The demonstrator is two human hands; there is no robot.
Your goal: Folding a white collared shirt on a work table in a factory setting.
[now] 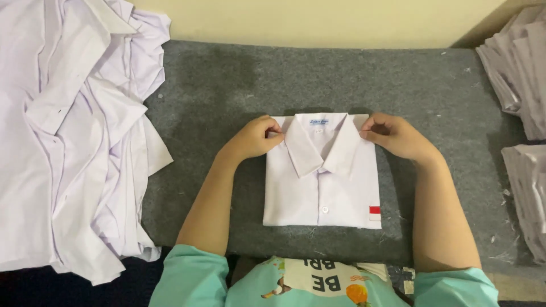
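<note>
The left hand [254,138] pinches the upper left corner of a folded white shirt [321,182], and the right hand [396,136] pinches the upper right corner (collar between both grips). The shirt lies flat on the grey tabletop [227,79], with loose white shirts [68,131] well left.

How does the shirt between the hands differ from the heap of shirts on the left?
The folded shirt lies flat as a neat rectangle, collar up and buttoned; the heap of shirts is loose, crumpled and overlapping. The folded shirt sits wholly on the grey mat, pinched at its shoulders by the left hand and right hand; the heap hangs over the mat's edge, untouched. Both are white.
</note>
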